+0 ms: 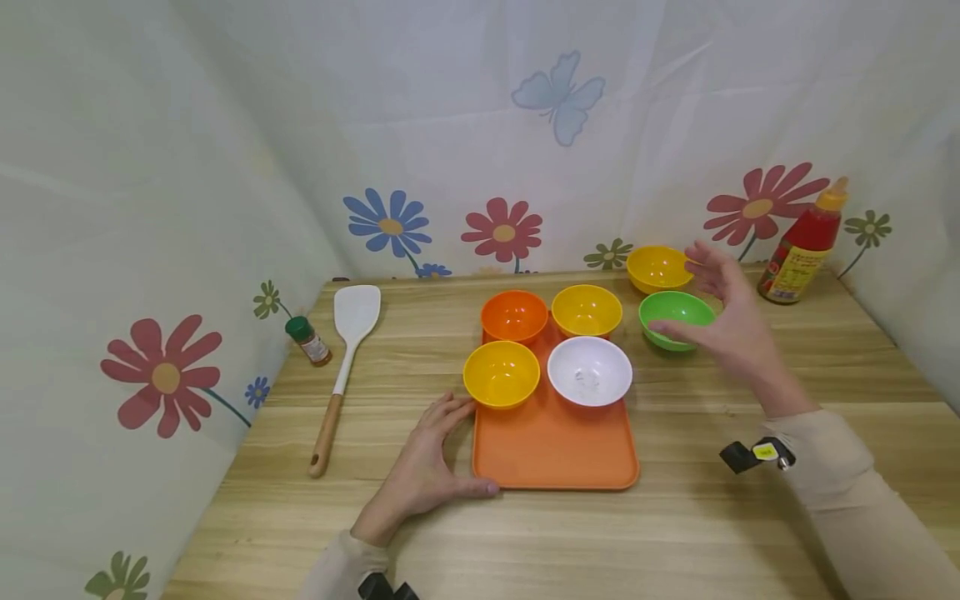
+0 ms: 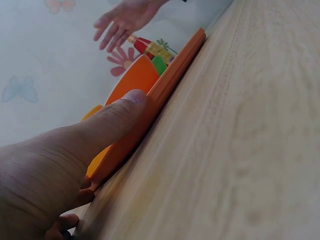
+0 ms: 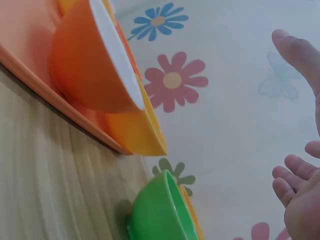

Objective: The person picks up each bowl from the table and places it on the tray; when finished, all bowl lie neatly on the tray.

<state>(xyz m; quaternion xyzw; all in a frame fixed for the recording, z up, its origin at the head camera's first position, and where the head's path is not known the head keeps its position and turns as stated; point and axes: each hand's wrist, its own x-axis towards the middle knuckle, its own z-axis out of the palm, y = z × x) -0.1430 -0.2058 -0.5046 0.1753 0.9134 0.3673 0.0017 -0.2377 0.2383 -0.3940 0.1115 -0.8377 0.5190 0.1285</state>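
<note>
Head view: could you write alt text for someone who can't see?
A person's left hand touches an orange tray holding four bowls; the right hand hovers near a green bowl, a yellow bowl behind it. A white spatula and green-capped jar are at left, a red sauce bottle at right.

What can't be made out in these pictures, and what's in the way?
Sauce bottle: label print too small to read, head view.
White bowl: marks inside too small to identify, head view.
Tray: far part mostly covered by bowls, head view.
Left hand: fingers partly hidden behind its thumb and palm, left wrist view.
Right hand: cut off by right edge, right wrist view.
Green bowl: cut off by bottom edge, right wrist view.
</note>
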